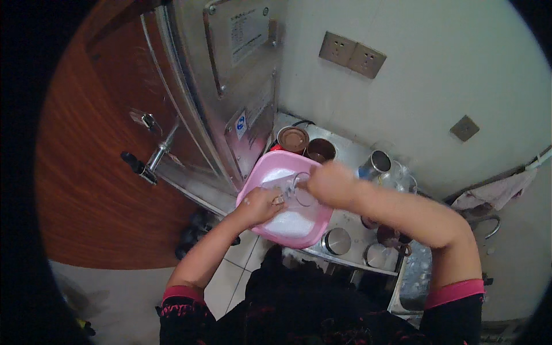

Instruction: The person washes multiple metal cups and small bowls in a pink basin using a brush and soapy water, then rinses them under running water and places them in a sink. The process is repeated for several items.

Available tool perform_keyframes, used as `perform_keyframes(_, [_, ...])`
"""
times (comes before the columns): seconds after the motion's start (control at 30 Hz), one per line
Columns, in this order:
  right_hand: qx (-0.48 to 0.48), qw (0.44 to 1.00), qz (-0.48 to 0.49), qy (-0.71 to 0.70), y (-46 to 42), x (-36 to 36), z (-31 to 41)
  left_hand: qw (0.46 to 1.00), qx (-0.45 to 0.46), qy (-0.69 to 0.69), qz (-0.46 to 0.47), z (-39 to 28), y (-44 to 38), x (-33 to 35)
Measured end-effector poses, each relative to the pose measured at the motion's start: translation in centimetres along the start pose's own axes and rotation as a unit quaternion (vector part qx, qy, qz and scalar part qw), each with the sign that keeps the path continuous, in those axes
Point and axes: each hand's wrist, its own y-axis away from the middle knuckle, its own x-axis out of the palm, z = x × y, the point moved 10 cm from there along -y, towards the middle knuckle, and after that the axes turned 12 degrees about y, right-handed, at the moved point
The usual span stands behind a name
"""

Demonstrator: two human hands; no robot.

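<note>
A pink plastic basin [317, 238] with whitish, foamy-looking contents sits in front of me. Above it, a clear glass cup [308, 199] lies tilted, its round mouth turned toward the right. My left hand [261, 208] grips the cup at its left end, near what looks like a handle. Blurred by motion, my right hand [334, 185] is at the cup's mouth, with fingertips at or inside the rim. Whether those fingers hold anything is hidden.
Brown-lined containers [321, 150] stand behind the basin. A metal cup [380, 161] and clear glassware are at right. Round metal-topped jars [337, 241] stand near the front edge of the metal counter [351, 220]. A sink [414, 280] lies right; a steel appliance [252, 99] rises left.
</note>
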Motion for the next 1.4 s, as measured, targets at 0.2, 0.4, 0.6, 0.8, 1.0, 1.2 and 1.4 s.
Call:
perform_keyframes(0.2, [0.032, 0.995, -0.007, -0.094, 2.5, 2.2, 1.7, 1.000, 0.008, 0.014, 0.002, -1.1, -0.9, -0.3])
perform_keyframes(0.4, [0.057, 0.994, -0.010, -0.092, 2.7, 1.7, -2.2, 0.998, 0.005, 0.032, -0.049, 0.0, 0.0, -1.6])
perform_keyframes(0.6, [0.038, 0.995, -0.051, -0.076, 1.0, 1.2, -1.2, 0.999, -0.028, -0.014, 0.025, -0.3, -0.3, 0.0])
perform_keyframes(0.8, [0.018, 0.992, -0.051, -0.110, 1.4, 2.2, 1.9, 1.000, 0.001, -0.010, 0.008, -0.3, -0.5, -0.1])
perform_keyframes(1.0, [0.052, 0.987, -0.140, -0.065, -0.5, 2.7, 0.7, 1.000, 0.010, -0.020, 0.002, -0.3, 0.1, -0.5])
perform_keyframes(1.2, [0.052, 0.984, -0.162, -0.061, -2.3, 0.6, 0.3, 1.000, 0.006, 0.004, 0.005, 0.0, -0.1, -0.5])
perform_keyframes(1.4, [0.044, 0.960, -0.072, -0.269, 1.3, 4.4, 0.1, 0.997, 0.021, -0.067, -0.039, -1.0, 0.3, 0.5])
